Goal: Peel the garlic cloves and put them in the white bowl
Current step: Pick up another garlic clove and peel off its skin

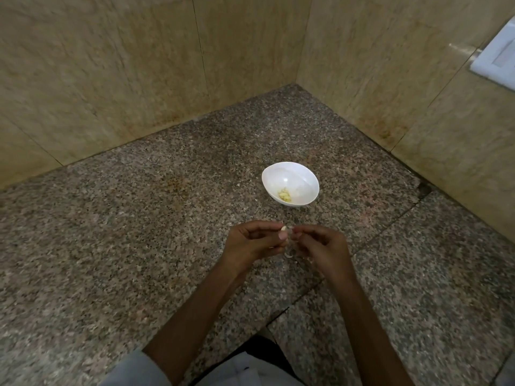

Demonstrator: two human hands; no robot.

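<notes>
A white bowl [290,183] stands on the speckled granite counter [139,218], with a few peeled yellowish garlic cloves [284,195] at its bottom. In front of the bowl my left hand [252,242] pinches a small pale garlic clove [283,229] between thumb and fingertips. My right hand [320,246] meets it from the right, its fingertips pinching the thin skin at the clove. Bits of white garlic peel [288,254] lie on the counter below the two hands.
Beige tiled walls [139,79] close the counter in at the back and right, forming a corner. A white fixture [496,57] sits on the right wall. A dark seam [384,227] runs across the counter near my right arm.
</notes>
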